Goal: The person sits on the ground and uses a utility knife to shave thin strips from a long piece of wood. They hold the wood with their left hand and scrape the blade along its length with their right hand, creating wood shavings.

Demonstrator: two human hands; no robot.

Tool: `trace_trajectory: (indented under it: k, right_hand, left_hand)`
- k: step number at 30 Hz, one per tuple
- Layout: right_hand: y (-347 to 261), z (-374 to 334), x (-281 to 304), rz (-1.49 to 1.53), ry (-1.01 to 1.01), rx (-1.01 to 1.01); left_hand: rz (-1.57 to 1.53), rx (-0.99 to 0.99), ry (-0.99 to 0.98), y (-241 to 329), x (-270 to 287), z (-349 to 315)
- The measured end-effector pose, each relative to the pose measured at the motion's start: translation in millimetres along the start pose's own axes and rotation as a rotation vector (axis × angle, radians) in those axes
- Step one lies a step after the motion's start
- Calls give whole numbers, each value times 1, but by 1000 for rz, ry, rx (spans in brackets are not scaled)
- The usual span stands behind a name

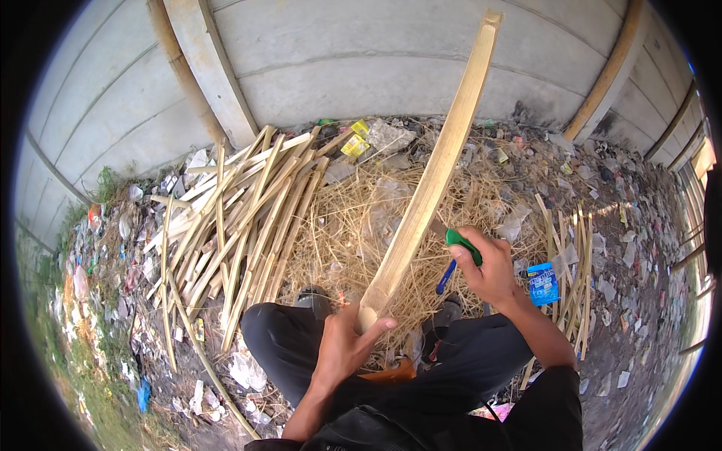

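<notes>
A long split bamboo strip (429,188) rises from my lap toward the wall, its pale inner face turned to me. My left hand (344,342) grips the lower end, the thumb lying along the strip. In my right hand (489,270) is a knife with a green handle (468,246). Its blade, only partly visible, lies at the right edge of the strip, around mid-length. Just below the knife shows a slim blue object (445,278) whose kind I cannot make out. Shavings (338,233) cover the ground beyond my knees.
A heap of split bamboo strips (248,218) lies to the left, and a smaller bundle (579,278) to the right beside a blue packet (543,284). Litter is scattered around. A grey panel wall (338,83) with posts stands at the back.
</notes>
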State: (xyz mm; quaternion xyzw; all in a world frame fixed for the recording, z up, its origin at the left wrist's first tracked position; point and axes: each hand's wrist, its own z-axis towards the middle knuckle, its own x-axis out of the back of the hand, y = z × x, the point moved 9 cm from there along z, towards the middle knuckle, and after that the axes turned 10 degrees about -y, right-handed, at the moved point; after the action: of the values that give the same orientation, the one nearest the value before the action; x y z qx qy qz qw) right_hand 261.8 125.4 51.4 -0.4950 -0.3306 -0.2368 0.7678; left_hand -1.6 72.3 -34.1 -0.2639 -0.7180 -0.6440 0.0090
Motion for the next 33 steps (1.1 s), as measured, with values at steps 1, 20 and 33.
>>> trace_trajectory:
  k: [1,20,33]
  right_hand:
    - [-12,-3,-7,-42,-7,109]
    - [-36,-6,-36,-207,-49,265]
    - [-33,-1,-38,-291,-59,297]
  left_hand:
    - [9,-1,0,1,0,0]
    - [154,-21,35,5,11,-12]
    - [169,3,33,1,16,-18]
